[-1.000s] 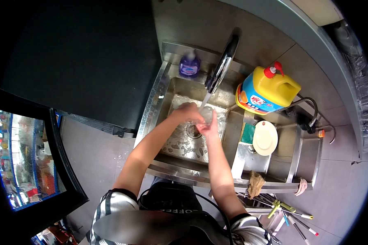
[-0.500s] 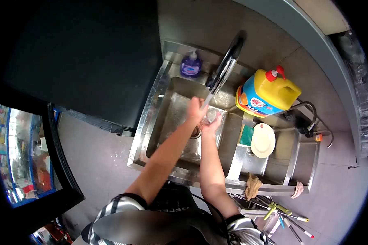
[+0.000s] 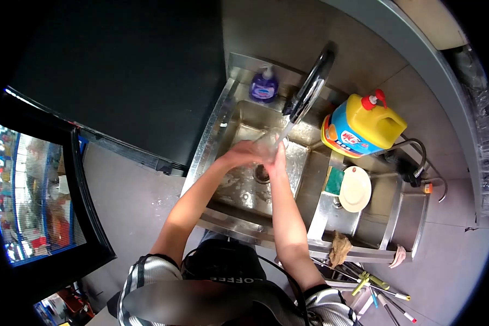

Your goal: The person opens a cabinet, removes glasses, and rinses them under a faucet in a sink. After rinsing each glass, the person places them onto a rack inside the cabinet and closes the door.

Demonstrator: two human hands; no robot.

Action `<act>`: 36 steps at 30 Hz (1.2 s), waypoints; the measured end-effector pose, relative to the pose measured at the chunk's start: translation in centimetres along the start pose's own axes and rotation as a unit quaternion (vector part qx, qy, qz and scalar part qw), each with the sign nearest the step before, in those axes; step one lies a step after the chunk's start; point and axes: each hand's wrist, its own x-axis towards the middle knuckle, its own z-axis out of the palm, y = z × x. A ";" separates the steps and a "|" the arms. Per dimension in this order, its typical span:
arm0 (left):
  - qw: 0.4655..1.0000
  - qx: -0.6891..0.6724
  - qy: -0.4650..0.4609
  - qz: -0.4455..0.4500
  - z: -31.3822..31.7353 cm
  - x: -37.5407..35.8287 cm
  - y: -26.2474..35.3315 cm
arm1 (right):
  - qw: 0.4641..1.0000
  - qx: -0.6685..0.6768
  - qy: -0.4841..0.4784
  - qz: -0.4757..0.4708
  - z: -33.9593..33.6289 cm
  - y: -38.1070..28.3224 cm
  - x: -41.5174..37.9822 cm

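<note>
Both my hands are low in the left basin of a steel sink, under a water stream from a chrome faucet. My left hand reaches in from the left, wet and blurred, its fingers pointing at the stream. On the other side my right hand is raised with the fingers up, close against the left. Between them is a clear, smeared shape; I cannot make out whether it is splashing water or a see-through vessel. Below the hands is the round drain.
A purple pump bottle stands on the sink's back ledge. Right of the faucet is a big yellow detergent jug. A green sponge and a cream plate lie at the right basin. A brown cloth hangs over the front edge.
My left hand has moved left and a little lower, turning sideways. My right hand has risen slightly towards the stream. The whole view has shifted a little.
</note>
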 end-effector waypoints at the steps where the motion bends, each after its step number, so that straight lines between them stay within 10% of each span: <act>1: 0.999 -0.003 0.018 0.048 -0.3 0.1 -1.7 | 0.996 -0.073 0.040 -0.015 0.6 0.2 0.5; 4: 0.894 0.399 0.200 0.042 1.8 -1.3 -1.0 | 0.942 -0.290 0.160 -0.062 1.9 0.6 2.5; 8: 0.871 0.447 0.198 0.048 3.1 -3.7 1.5 | 0.981 -0.175 0.018 0.076 3.8 -1.8 0.3; 11: 0.876 0.350 0.186 0.275 2.4 -1.0 -0.8 | 0.992 -0.122 0.032 -0.020 0.5 -1.9 1.9; 14: 0.947 0.167 0.262 0.082 3.5 7.4 -2.5 | 0.981 -0.079 0.049 -0.169 -0.5 -0.3 1.6; 17: 0.943 0.280 0.163 -0.079 3.1 10.9 0.2 | 0.963 -0.075 0.113 -0.232 -0.2 -0.2 0.4; 21: 0.940 0.296 0.157 0.061 6.8 7.1 3.0 | 0.972 0.008 0.120 -0.200 0.0 -3.8 -0.6; 27: 0.997 -0.049 -0.021 0.047 4.0 4.6 -1.4 | 0.991 -0.119 0.054 -0.028 -2.2 -4.4 1.4; 31: 0.950 -0.300 -0.059 -0.056 0.8 3.2 -3.9 | 0.880 -0.442 -0.005 -0.175 1.4 -2.5 1.2; 36: 0.896 -0.428 -0.102 -0.063 -0.1 2.2 -3.3 | 0.972 -0.224 -0.067 -0.014 2.2 -3.8 2.7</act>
